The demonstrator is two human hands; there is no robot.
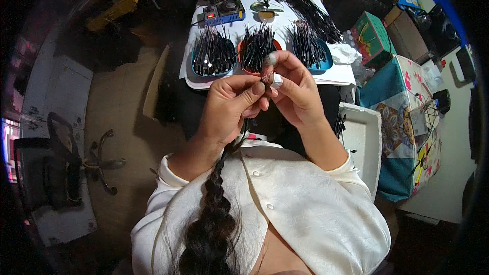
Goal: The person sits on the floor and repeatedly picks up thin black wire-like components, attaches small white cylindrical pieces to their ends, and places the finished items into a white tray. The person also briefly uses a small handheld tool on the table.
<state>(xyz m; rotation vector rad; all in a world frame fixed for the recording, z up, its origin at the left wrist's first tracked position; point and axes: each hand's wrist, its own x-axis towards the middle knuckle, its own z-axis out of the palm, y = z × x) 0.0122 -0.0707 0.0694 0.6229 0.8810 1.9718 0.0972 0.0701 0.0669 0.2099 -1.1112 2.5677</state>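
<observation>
Closely above the lap, the left hand [229, 104] and right hand [295, 89] meet, fingers pinched shut on a small dark wire piece [266, 77]. Behind them, three trays: blue tray [196, 69], orange tray [275, 45], second blue tray [327, 61] crowd the white table [336, 75] edge.

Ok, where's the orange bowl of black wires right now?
In the head view, the orange bowl sits on the white table just beyond the hands, the middle of three, between two blue bowls.
</observation>
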